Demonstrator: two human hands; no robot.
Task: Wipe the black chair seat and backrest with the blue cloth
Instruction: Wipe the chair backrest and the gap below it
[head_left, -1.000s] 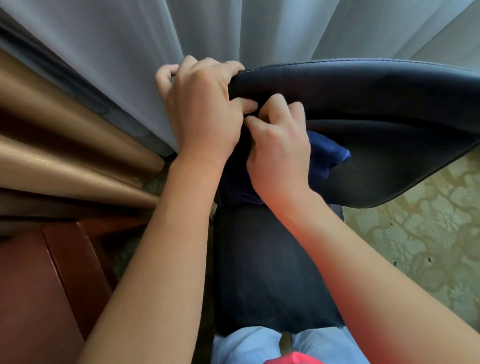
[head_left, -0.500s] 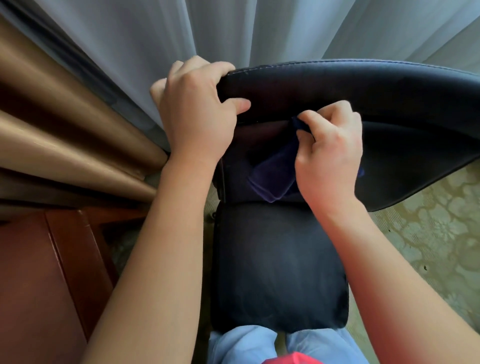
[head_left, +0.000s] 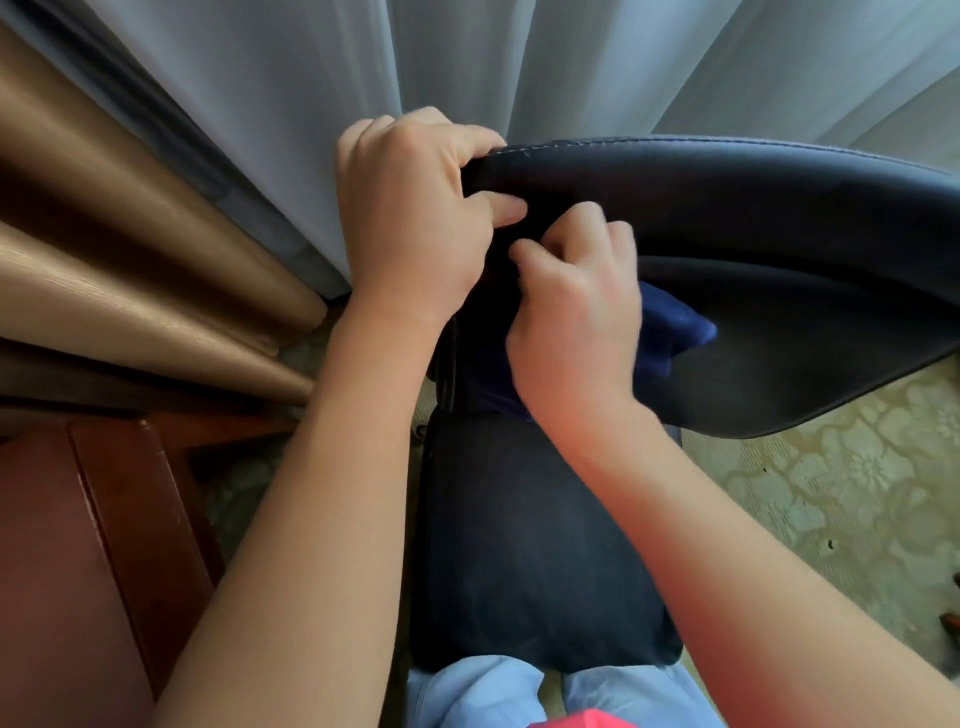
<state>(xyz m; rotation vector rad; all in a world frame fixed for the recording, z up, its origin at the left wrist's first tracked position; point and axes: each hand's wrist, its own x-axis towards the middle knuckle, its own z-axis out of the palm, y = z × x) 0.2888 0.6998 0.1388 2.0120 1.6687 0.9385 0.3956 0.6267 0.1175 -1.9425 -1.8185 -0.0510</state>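
The black chair's backrest (head_left: 753, 218) curves across the upper right, its top edge stitched. Below it lies the black seat (head_left: 530, 551), running down to my knees. My left hand (head_left: 415, 208) grips the left end of the backrest's top edge, fingers curled over it, thumb on the front. My right hand (head_left: 576, 322) holds the blue cloth (head_left: 675, 327) bunched against the backrest's front face, just below and right of the left hand. Most of the cloth is hidden under my right hand; one corner sticks out to the right.
Grey sheer curtain (head_left: 519, 62) hangs right behind the backrest, with a tan curtain (head_left: 130, 260) folded at the left. A reddish wooden piece of furniture (head_left: 78, 545) stands at the lower left. Patterned green floor (head_left: 831, 493) shows at the right.
My right hand slid the cloth left along the backrest, back beside my left hand, after having swept right half a second ago. The left hand kept its grip.
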